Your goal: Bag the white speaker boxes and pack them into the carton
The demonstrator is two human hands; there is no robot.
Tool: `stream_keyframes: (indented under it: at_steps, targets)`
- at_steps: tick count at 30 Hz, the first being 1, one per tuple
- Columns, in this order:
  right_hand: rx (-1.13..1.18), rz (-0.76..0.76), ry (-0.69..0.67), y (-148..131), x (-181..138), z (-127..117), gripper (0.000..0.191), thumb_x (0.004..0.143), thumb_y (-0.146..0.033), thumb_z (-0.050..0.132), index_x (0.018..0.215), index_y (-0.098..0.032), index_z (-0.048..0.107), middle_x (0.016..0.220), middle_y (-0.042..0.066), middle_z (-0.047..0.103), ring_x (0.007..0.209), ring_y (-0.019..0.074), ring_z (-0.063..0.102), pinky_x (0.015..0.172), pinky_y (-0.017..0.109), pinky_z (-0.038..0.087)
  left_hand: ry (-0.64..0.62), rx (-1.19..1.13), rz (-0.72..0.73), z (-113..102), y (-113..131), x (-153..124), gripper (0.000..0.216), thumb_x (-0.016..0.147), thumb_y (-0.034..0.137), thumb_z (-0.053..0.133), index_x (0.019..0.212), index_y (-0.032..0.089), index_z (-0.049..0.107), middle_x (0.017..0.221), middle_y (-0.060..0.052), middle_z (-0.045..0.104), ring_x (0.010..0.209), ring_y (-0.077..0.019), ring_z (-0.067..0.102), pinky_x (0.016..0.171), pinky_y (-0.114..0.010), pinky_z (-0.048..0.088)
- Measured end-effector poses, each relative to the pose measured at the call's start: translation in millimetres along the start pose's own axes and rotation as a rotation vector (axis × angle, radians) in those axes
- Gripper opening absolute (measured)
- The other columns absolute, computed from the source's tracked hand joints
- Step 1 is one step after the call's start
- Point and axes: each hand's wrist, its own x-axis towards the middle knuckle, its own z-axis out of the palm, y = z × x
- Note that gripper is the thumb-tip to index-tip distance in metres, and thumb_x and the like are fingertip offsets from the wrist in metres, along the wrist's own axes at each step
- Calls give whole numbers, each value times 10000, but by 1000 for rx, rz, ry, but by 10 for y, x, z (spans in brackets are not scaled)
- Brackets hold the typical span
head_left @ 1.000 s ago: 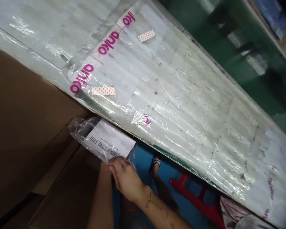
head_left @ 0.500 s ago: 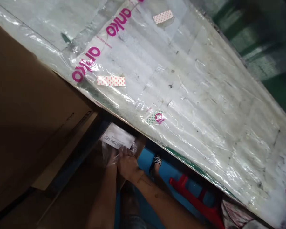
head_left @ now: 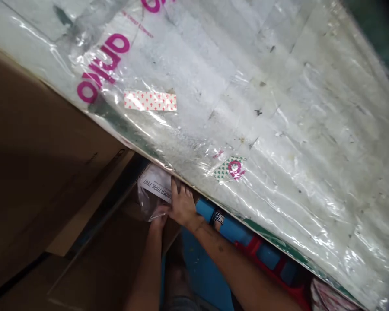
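Observation:
A clear plastic-bagged package (head_left: 156, 188) with a white printed label reading roughly "UNDER TRAIL PRO" lies in an open cardboard box (head_left: 116, 250), just below the table edge. My left hand (head_left: 159, 217) is at the near side of the package, its fingers closed on the loose plastic, partly hidden by the bag. Over the right end of the package lies my right hand (head_left: 183, 207), fingers stretched out and apart, tips close under the table edge. The far side of the package is hidden by that edge.
The plastic-covered table (head_left: 194, 129) with tape scraps fills the upper view. A large cardboard carton (head_left: 35, 142) stands at left. A red plastic stool (head_left: 272, 268) and a patterned cloth (head_left: 327, 296) are at lower right, above a blue floor (head_left: 204, 263).
My right hand has moved up and right over the package, its fingers now more stretched. The left hand shows more clearly at the bag's near side. The view has shifted closer to the table.

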Motion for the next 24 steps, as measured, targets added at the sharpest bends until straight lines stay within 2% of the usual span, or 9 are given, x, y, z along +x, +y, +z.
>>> stream_keyframes:
  at_steps: [2, 5, 8, 10, 13, 15, 17, 20, 24]
  targets:
    - [0, -31, -14, -58, 212, 50, 1074, 782, -616, 711, 1577, -109, 196, 1530, 307, 313, 1359, 482, 393, 1083, 624, 379, 106, 84, -25, -114, 36, -214, 226, 897, 298, 624, 1084, 179, 668, 1027, -52, 725, 932, -221, 690, 936, -442, 542]
    - [-20, -42, -39, -203, 367, 200, 1102, 733, -666, 737, 1548, -86, 275, 1542, 318, 276, 1384, 509, 332, 1091, 687, 306, 224, 223, -36, -300, 102, -673, 157, 785, 242, 711, 932, 189, 722, 940, -68, 741, 932, -257, 697, 1021, -471, 481]
    - [32, -25, 53, -373, 198, 299, 1014, 823, -745, 569, 1513, -39, 337, 1568, 319, 206, 1450, 476, 227, 1172, 625, 205, 233, 377, 48, -444, 102, -1210, 267, 739, 349, 758, 971, 216, 747, 1057, -86, 737, 1111, -288, 650, 1094, -417, 416]
    - [113, -25, 52, -477, -13, 329, 1034, 854, -780, 467, 1554, -51, 246, 1584, 308, 168, 1467, 452, 212, 1186, 580, 217, 214, 466, 94, -505, 58, -1488, 393, 731, 436, 749, 1072, 240, 727, 1176, -93, 710, 1180, -299, 619, 1081, -402, 427]
    - [52, -87, 84, -557, -205, 391, 1161, 803, -782, 554, 1587, -67, 83, 1602, 302, 104, 1484, 457, 145, 1179, 607, 206, 268, 371, 156, -544, 5, -1640, 502, 658, 460, 766, 1093, 223, 688, 1252, -123, 668, 1183, -310, 618, 1051, -415, 462]
    - [-114, -40, 137, -519, -148, 430, 1184, 761, -690, 689, 1575, -43, 123, 1599, 314, 81, 1481, 468, 125, 1174, 619, 198, 369, 204, 166, -533, 24, -1608, 533, 584, 447, 779, 1044, 204, 662, 1180, -137, 678, 1097, -309, 655, 1004, -440, 494]
    - [-233, 74, 119, -419, 33, 421, 956, 832, -507, 696, 1519, 3, 269, 1541, 352, 225, 1415, 457, 300, 1114, 582, 322, 429, 97, 152, -501, 77, -1562, 544, 541, 443, 782, 1007, 195, 650, 1073, -128, 700, 989, -294, 687, 942, -449, 524]
    - [-257, 84, 28, -254, 324, 287, 403, 964, -194, 417, 1286, 16, 539, 1288, 318, 531, 1132, 349, 593, 898, 439, 491, 352, 62, 154, -450, 130, -1559, 552, 556, 457, 784, 1022, 185, 669, 1002, -111, 729, 941, -271, 701, 935, -430, 527]
    - [-204, -235, -102, -175, 338, 42, 335, 994, -204, 350, 891, -99, 652, 1007, 171, 655, 918, 221, 638, 849, 310, 462, 330, -33, 115, -482, 57, -1528, 521, 581, 405, 757, 1034, 171, 652, 985, -112, 727, 962, -260, 700, 973, -407, 512]
